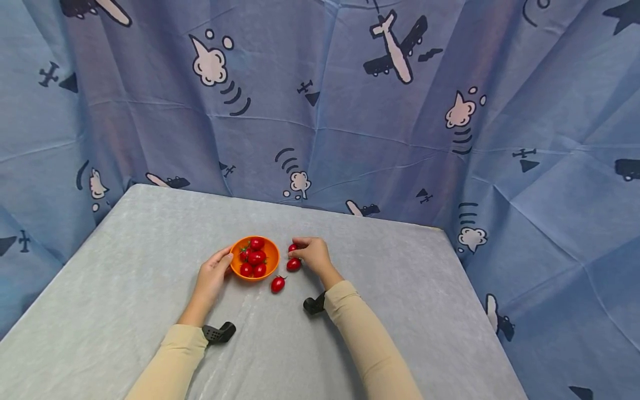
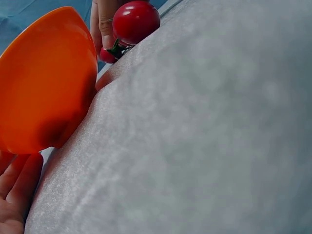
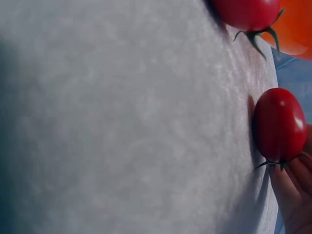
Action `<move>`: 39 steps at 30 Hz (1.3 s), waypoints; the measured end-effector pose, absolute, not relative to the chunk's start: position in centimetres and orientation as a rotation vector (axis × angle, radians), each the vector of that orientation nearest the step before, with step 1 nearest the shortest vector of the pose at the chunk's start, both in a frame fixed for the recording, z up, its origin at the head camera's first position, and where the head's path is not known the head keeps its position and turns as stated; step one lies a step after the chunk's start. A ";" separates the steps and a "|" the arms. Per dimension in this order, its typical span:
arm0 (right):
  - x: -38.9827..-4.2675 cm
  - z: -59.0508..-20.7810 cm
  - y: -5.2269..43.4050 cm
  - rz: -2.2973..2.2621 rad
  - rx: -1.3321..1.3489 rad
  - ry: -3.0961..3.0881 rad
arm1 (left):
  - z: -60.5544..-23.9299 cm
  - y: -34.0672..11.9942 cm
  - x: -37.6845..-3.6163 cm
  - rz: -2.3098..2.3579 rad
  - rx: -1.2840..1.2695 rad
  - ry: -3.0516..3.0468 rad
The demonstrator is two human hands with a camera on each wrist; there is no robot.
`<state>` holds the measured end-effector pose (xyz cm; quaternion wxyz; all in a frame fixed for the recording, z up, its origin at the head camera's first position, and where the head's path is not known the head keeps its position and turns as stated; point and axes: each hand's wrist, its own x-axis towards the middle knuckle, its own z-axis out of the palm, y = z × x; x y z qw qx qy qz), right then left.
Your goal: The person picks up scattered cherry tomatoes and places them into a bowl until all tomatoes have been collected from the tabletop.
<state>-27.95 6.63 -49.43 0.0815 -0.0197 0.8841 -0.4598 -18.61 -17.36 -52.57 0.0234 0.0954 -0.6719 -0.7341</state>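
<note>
An orange bowl point(image 1: 275, 265) holds several red cherry tomatoes point(image 1: 257, 257). My left hand point(image 1: 209, 282) holds the bowl at its left side, thumb at the rim; in the left wrist view its fingers point(image 2: 23, 183) show beneath the bowl wall. To the right of the bowl, my right hand point(image 1: 315, 255) has thumb and forefinger around the farthest loose cherry tomato point(image 1: 292, 248), which is partly hidden. Just nearer lies a second cherry tomato point(image 1: 293, 265), close to the thumb. A third, with a green stem point(image 1: 278, 284), lies by the bowl's near right side.
A pale grey cloth covers the table point(image 1: 400, 289). Behind it and at the sides hangs a blue curtain point(image 1: 340, 100) printed with aeroplanes. A black wrist device point(image 1: 220, 333) sits on the left wrist, another point(image 1: 314, 304) on the right.
</note>
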 end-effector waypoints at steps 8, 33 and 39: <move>-28.1 -49.7 6.5 -1.347 -0.047 2.680 | -52.5 -17.4 -18.6 -2.273 0.295 -2.084; -28.0 -49.6 6.5 -1.302 -0.076 2.712 | -52.4 -17.4 -18.5 -2.257 0.315 -2.106; -27.6 -49.3 6.4 -1.362 -0.053 2.685 | -52.3 -17.5 -18.4 -2.256 0.328 -2.123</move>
